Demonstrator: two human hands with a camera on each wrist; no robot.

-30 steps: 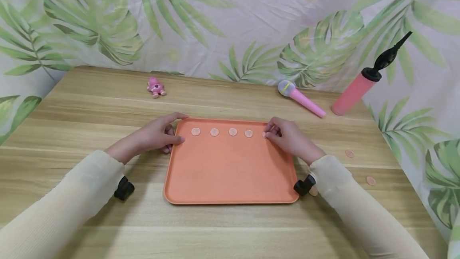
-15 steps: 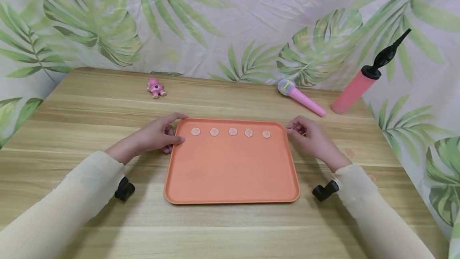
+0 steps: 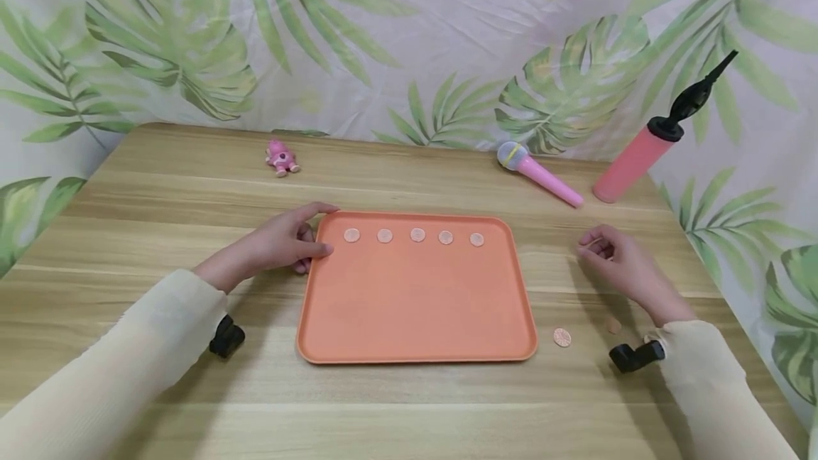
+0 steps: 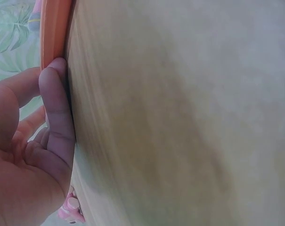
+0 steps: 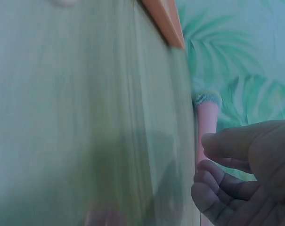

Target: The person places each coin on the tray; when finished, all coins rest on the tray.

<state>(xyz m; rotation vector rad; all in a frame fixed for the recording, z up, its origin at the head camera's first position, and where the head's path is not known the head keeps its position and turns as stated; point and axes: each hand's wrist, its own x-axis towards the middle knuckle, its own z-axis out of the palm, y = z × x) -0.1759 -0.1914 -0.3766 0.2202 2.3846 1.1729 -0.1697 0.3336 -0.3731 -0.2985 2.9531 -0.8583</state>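
An orange tray (image 3: pixel 415 304) lies flat on the wooden table, with several copper-coloured coins (image 3: pixel 417 234) in a row along its far side. My left hand (image 3: pixel 277 240) grips the tray's left edge near the far corner, thumb on the rim and fingers curled at its outer side. To the right of the tray, my right hand (image 3: pixel 616 261) hovers over the table. Its fingers are loosely bent, and the right wrist view shows a gap between thumb and fingertips (image 5: pixel 206 193) with nothing held. Loose coins lie below this hand, one coin (image 3: pixel 562 337) beside the tray's near right corner.
Another coin (image 3: pixel 613 325) lies near the right wrist. Along the back stand or lie a pink toy figure (image 3: pixel 281 158), a pink toy microphone (image 3: pixel 543 177) and a pink hand pump (image 3: pixel 639 158) with a black nozzle. Leaf-patterned cloth (image 3: pixel 447 34) hangs behind the table.
My right hand has let go of the coin at the row's right end and moved right, off the tray and over the table. The left hand keeps its hold on the tray.
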